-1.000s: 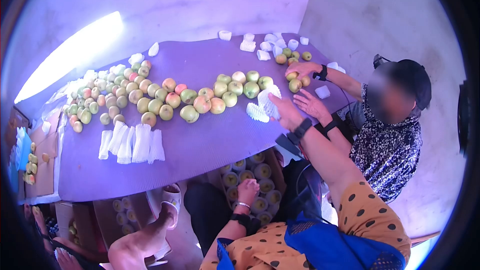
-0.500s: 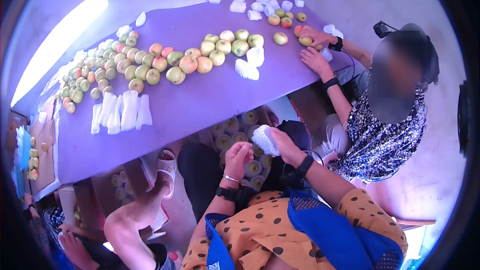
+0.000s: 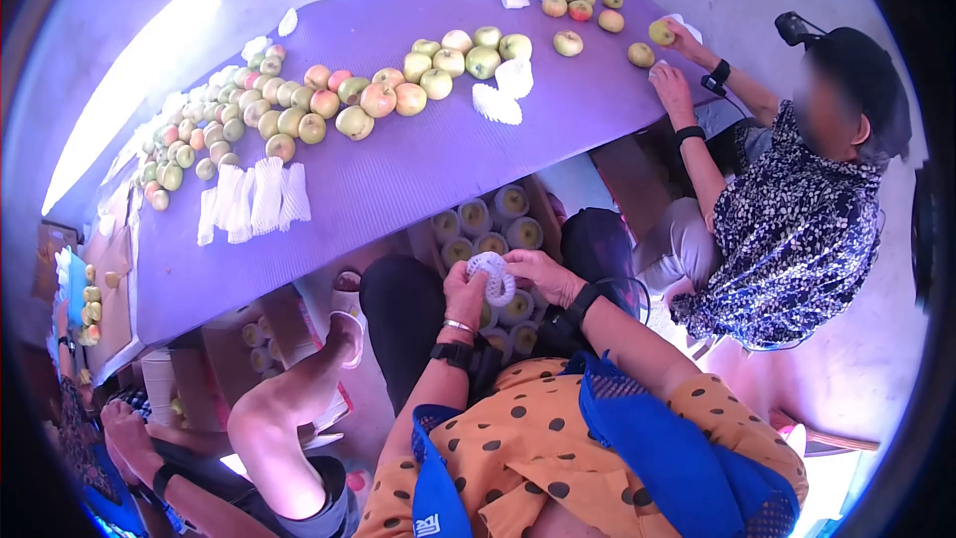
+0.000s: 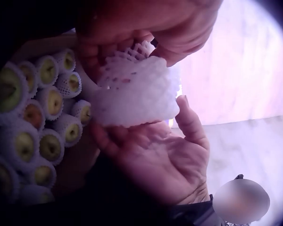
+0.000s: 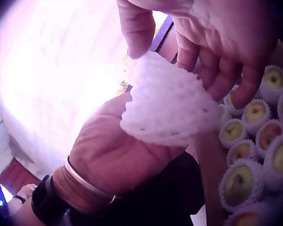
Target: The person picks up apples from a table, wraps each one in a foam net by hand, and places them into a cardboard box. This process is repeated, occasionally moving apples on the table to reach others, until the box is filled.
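Fingers of the left hand (image 3: 462, 296) are gripping one side of a white foam net (image 5: 170, 103); the right hand (image 3: 546, 277) is pinching its other side between thumb and fingers. The net is hovering near a cardboard box (image 5: 210, 174), where netted apples (image 3: 511, 201) are standing close together. On the purple table (image 3: 388, 209), loose apples (image 3: 353, 124) are spreading from the left, flat foam sleeves (image 3: 267, 192) are lying before them, two white pieces (image 3: 496, 106) are resting farther right, and rightmost a person (image 3: 797, 229) is holding up a single apple (image 3: 661, 33).
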Available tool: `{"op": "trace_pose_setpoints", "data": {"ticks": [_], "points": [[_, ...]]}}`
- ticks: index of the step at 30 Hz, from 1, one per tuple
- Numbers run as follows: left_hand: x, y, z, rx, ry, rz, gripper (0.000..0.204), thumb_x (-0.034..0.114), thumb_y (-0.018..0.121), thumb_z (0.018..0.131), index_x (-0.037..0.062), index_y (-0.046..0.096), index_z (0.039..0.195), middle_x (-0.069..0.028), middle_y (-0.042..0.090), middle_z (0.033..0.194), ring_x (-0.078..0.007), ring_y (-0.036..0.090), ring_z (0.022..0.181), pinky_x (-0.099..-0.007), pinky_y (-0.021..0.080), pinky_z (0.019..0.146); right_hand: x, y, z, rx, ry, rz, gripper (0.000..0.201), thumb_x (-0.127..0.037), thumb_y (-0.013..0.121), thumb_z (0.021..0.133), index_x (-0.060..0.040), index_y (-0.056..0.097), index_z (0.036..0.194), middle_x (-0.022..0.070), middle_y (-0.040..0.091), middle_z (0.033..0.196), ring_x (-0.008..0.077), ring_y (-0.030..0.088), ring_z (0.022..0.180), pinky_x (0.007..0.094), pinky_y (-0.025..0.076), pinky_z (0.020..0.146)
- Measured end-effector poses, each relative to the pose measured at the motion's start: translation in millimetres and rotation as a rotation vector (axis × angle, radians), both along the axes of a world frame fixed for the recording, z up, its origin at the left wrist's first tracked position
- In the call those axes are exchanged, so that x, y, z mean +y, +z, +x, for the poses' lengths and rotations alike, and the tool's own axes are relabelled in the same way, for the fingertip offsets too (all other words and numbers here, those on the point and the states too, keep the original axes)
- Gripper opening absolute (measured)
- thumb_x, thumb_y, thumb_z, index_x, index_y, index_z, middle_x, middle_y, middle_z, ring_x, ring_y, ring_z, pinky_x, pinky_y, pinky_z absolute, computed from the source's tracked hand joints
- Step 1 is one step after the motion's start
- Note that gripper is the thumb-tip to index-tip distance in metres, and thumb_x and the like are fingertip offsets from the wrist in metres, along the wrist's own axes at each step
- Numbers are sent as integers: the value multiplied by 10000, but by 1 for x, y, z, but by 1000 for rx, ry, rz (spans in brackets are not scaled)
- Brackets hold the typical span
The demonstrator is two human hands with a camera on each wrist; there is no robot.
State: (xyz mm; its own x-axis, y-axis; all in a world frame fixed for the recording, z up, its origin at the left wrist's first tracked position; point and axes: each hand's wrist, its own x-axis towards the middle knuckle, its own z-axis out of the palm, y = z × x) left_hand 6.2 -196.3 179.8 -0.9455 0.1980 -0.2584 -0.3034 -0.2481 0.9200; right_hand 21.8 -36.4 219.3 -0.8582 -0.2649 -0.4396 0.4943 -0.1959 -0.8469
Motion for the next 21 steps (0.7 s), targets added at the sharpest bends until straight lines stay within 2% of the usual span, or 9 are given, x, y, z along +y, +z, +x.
{"op": "trace_pose_setpoints", "data": {"ticks": [2,5,7,11,14,16,18,20,21], "points": [[-1,-7,1,28,47,-29,96,21,559,718,27,517,805,0,543,756,-68,504,648,-212,428,571,1,-9,2,-33,-11,-108,303,-157,560,769,10,497,1013,46,544,926,103,520,802,242,428,699],[0,-12,0,182,20,-274,111,4,551,705,28,505,803,4,524,740,-62,479,641,-206,417,574,1,-28,2,21,-12,76,257,-149,600,712,5,536,907,54,561,864,121,529,766,263,429,678],[3,-4,1,181,-34,-245,134,11,562,696,37,497,811,15,500,718,-62,454,626,-213,413,572,0,-30,2,163,-62,468,212,-143,622,659,-3,546,797,73,567,744,149,541,702,297,431,629],[11,18,7,234,-96,-317,121,9,579,661,47,492,736,17,476,649,-67,445,593,-229,402,536,-3,-20,-2,247,-227,769,150,-83,627,640,-19,519,721,70,532,647,136,514,613,304,424,571],[8,2,2,467,28,-717,139,6,598,622,53,470,648,4,445,586,-71,430,560,-248,379,496,-2,-12,-4,349,-373,872,174,-92,628,629,-9,502,717,103,513,626,144,502,591,317,425,555],[7,1,-3,517,307,-901,167,-5,601,590,54,445,593,-15,423,547,-82,416,521,-263,358,466,-2,0,-9,101,-478,795,113,-46,547,681,-21,514,786,90,536,655,144,531,654,289,433,581],[6,-1,-4,622,272,-903,160,12,618,622,65,467,617,-2,454,557,-95,418,504,-266,354,453,0,-21,-14,144,-567,708,122,-13,533,682,-23,510,802,79,535,671,131,525,665,276,433,590],[7,-3,-3,352,-197,-408,144,42,618,678,79,486,635,8,493,584,-109,446,506,-245,375,464,3,-33,-20,181,-649,616,142,21,519,684,-25,507,818,68,534,687,118,518,676,263,432,599],[8,8,-4,57,-333,-337,170,222,594,768,86,516,703,-11,538,651,-111,501,556,-221,413,509,3,-34,-22,253,-654,479,156,61,509,684,-29,499,811,42,522,693,100,502,668,247,424,594]]}}
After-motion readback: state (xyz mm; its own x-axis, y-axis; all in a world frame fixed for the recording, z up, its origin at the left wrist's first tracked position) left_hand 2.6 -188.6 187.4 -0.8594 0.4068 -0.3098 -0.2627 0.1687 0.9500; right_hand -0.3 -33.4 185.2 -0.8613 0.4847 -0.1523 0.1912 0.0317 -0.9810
